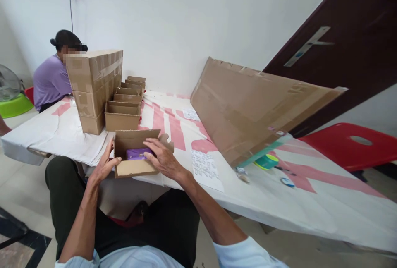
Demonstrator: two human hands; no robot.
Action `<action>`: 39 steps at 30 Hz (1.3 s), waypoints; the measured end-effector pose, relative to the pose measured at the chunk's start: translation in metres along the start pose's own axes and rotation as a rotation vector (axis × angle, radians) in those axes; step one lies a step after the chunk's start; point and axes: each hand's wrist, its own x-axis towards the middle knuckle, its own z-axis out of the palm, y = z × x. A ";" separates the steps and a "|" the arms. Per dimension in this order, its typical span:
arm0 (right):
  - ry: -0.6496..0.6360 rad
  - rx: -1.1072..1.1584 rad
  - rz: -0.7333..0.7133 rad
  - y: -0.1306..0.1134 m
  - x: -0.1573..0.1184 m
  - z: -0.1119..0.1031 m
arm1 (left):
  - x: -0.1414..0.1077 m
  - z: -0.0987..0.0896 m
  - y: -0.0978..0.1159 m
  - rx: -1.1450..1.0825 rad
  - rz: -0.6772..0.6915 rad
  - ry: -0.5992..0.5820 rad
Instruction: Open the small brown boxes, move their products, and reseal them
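A small open cardboard box (136, 168) sits at the near table edge in front of me, with its flaps raised. A purple packet or small box (136, 154) lies inside, partly covered by my right hand. My left hand (104, 165) holds the carton's left side, its thumb over the front corner and its fingers along the side wall. Across the right part of the opening reaches my right hand (163, 157), its fingers stretched out over the packet and near the back wall. Whether these fingers touch the packet is hard to see.
Stacked taped cartons (93, 94) and a row of open boxes (122, 115) stand to the left. A large cardboard panel (248, 106) leans on the right, near a tape roll (266, 161) and a printed sheet (205, 168). Behind the stack sits a person in purple (51, 77).
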 end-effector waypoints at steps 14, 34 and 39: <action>-0.077 -0.123 0.053 0.034 0.032 0.018 | -0.005 0.002 -0.005 -0.045 -0.010 -0.029; 0.226 0.255 0.670 0.047 -0.032 -0.008 | -0.004 -0.006 0.021 0.143 -0.064 0.140; 0.212 0.489 0.662 0.029 -0.025 0.014 | -0.001 -0.010 0.006 0.142 -0.074 0.222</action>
